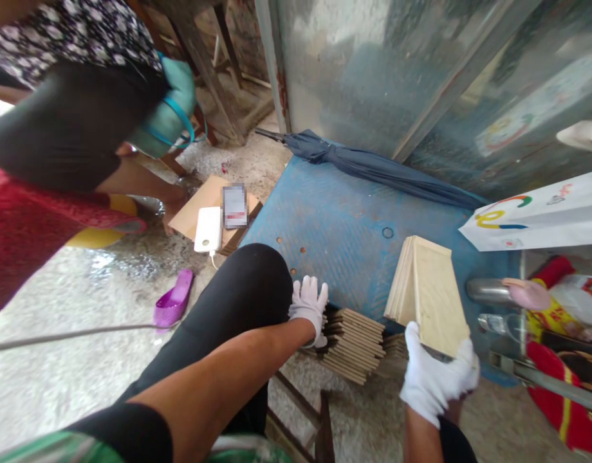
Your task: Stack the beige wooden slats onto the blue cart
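Observation:
Both my hands wear white gloves. My right hand [434, 376] grips the near end of a bundle of thin pale wooden boards [428, 292], held tilted over the blue metal platform [344, 218]. My left hand [309, 307] rests with fingers spread on the left end of a fanned stack of wooden boards [356, 344] lying at the platform's near edge. My black-clad knee [248, 289] sits just left of that hand.
Another person in a red garment and teal mask [168, 116] bends at the left, over a cardboard piece [202, 209] bearing a white power bank [208, 229]. A folded blue umbrella [373, 168], white bag [542, 215], purple slipper [173, 301] and steel bottle [489, 290] lie around.

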Demonstrator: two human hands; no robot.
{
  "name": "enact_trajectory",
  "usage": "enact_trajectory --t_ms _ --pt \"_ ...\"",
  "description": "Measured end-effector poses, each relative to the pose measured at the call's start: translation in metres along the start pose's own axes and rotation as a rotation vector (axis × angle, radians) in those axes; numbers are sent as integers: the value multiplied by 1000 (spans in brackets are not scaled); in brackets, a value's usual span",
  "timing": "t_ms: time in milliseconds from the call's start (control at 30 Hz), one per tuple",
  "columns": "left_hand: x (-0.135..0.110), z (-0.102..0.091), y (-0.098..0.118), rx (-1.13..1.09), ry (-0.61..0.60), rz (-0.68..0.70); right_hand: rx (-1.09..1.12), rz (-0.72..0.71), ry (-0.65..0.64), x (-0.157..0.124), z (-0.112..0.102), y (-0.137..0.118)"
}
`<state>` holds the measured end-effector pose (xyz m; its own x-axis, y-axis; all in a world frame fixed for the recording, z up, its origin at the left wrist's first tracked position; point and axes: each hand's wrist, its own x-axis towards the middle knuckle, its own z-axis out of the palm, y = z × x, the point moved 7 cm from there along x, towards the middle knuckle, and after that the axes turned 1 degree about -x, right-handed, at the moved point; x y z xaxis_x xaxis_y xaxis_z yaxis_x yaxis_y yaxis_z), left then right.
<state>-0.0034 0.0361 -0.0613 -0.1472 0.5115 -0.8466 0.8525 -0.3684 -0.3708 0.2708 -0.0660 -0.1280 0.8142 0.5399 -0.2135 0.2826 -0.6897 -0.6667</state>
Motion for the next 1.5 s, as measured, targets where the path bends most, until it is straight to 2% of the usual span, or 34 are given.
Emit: enact_trajectory --t_ms 100,233,567,767,867,1033,1133,1233,1400,1500 --pt "-5 -6 2 -6 -18 -13 -37 54 30 -4 8 -1" --pt "-7 -10 4 -24 -26 -25 -47 66 -66 -6 25 -1" --pt "-1 0 2 -3 -53 5 -128 153 -37 -11 38 12" --pt "3 6 1 10 -35 1 -128 111 -36 -9 41 12" --pt "2 4 1 3 -42 -2 -134 38 -7 -13 41 15" --pt "-4 -3 2 -21 -53 -10 -64 -93 95 -8 22 11" --pt "-6 -6 3 -15 -57 -12 -28 -103 45 12 16 2" --pt "-8 -8 4 1 -62 -21 -103 -51 -33 36 20 -6" --pt "-7 -6 3 2 -53 -18 -235 1 -277 69 52 -21" --pt "-5 -3 2 7 -56 -12 -287 18 -361 82 71 -29"
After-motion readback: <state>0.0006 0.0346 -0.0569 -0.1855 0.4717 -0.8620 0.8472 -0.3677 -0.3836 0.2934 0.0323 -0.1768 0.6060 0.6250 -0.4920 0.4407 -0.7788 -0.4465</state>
